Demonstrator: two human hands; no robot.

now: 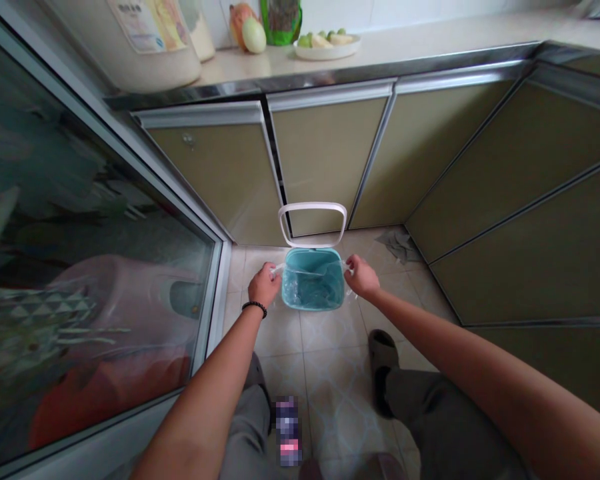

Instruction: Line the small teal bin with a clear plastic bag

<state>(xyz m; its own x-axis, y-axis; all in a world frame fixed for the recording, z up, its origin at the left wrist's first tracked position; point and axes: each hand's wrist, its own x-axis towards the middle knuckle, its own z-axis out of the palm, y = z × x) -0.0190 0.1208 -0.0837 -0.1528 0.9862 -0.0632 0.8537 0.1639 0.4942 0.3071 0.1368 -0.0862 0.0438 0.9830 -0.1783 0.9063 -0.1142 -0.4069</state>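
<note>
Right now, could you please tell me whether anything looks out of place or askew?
A crumpled grey cloth lies on the floor in the far corner, as if dropped. The leftmost cabinet door also seems slightly askew, with a dark gap along its right edge.

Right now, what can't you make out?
Head view: the bottom of the bag, its clear film blending into the bin.
Head view: bag parts inside the left hand and right hand, covered by fingers.
Head view: the top of the container, cut off by the upper edge.
Head view: the foreground patch, pixelated.
</note>
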